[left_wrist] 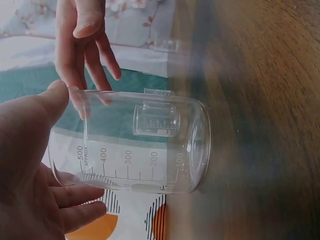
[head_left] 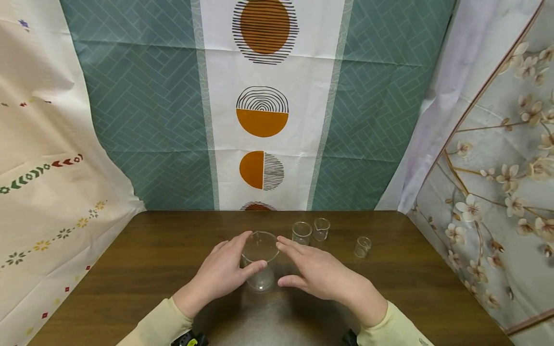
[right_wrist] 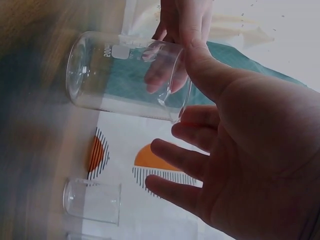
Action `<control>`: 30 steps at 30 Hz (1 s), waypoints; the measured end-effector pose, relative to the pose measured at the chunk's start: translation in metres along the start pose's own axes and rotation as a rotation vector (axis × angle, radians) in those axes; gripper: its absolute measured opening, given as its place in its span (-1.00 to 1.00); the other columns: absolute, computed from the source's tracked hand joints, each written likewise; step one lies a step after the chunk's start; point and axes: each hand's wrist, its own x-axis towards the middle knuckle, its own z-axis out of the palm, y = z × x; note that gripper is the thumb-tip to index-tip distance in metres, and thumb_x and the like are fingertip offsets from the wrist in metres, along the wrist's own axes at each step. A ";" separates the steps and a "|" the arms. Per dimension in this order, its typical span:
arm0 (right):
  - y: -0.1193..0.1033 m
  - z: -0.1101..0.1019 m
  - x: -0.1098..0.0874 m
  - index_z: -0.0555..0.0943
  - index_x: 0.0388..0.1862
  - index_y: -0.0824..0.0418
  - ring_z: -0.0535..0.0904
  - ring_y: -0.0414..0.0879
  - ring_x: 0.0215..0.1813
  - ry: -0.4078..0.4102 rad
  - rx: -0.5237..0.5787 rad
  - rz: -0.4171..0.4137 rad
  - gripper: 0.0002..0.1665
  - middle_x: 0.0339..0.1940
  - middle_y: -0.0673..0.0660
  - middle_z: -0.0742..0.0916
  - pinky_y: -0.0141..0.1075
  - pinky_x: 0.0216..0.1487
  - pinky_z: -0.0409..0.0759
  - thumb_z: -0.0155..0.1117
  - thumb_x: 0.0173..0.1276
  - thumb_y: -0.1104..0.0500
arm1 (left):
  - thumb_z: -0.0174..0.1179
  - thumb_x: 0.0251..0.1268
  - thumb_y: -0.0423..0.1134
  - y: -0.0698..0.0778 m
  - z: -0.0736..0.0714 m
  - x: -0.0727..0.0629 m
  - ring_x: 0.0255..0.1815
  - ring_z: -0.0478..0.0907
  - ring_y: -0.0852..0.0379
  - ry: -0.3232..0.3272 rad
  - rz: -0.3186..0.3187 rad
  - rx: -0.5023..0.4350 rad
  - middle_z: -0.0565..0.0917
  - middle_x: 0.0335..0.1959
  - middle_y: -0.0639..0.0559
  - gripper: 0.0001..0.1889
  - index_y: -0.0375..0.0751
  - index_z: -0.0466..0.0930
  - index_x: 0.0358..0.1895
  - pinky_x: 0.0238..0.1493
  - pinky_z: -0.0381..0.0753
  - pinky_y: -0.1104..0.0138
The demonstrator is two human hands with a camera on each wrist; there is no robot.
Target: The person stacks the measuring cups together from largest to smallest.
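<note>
A large clear glass beaker point(head_left: 261, 278) with measuring marks stands upright on the table between both hands. My left hand point(head_left: 225, 269) is at its left side, thumb across the front and fingers along the far side, fairly straight near the rim. The left wrist view shows the beaker point(left_wrist: 130, 140) with my left thumb point(left_wrist: 59, 95) right at its rim. My right hand point(head_left: 320, 271) hovers at the right side, fingers spread and loosely extended. In the right wrist view, the right fingers point(right_wrist: 180, 160) lie beside the rim and its spout, with nothing in the palm.
Behind the right hand are two smaller beakers, one medium point(head_left: 301, 230) and one smaller point(head_left: 321, 229). Another small beaker point(head_left: 362, 247) stands further right. The brown wooden table point(head_left: 130, 278) ends at a patterned curtain point(head_left: 368, 120) at the back.
</note>
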 end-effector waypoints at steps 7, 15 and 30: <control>0.000 0.000 0.000 0.39 0.71 0.21 0.47 0.08 0.63 -0.010 0.010 0.010 -0.08 0.77 0.14 0.37 0.13 0.47 0.55 0.28 0.65 -0.32 | 0.40 0.46 0.33 -0.001 -0.001 0.000 0.48 0.57 -0.22 -0.002 0.002 0.005 0.61 0.50 -0.17 -0.05 -0.35 0.41 0.61 0.58 0.31 -0.26; 0.001 -0.001 -0.001 0.35 0.75 0.18 0.44 0.08 0.65 -0.037 0.030 0.022 -0.04 0.79 0.12 0.34 0.15 0.48 0.53 0.28 0.64 -0.34 | 0.35 0.48 0.37 -0.002 0.000 -0.001 0.51 0.52 -0.29 -0.025 -0.009 -0.006 0.56 0.55 -0.19 -0.01 -0.34 0.36 0.66 0.60 0.28 -0.26; 0.002 -0.001 -0.001 0.31 0.79 0.10 0.39 0.05 0.68 -0.073 0.065 0.061 -0.01 0.83 0.04 0.28 0.15 0.52 0.50 0.34 0.61 -0.33 | 0.36 0.47 0.37 -0.001 0.000 0.000 0.50 0.54 -0.27 -0.015 -0.002 0.001 0.59 0.52 -0.18 -0.03 -0.34 0.40 0.62 0.58 0.31 -0.26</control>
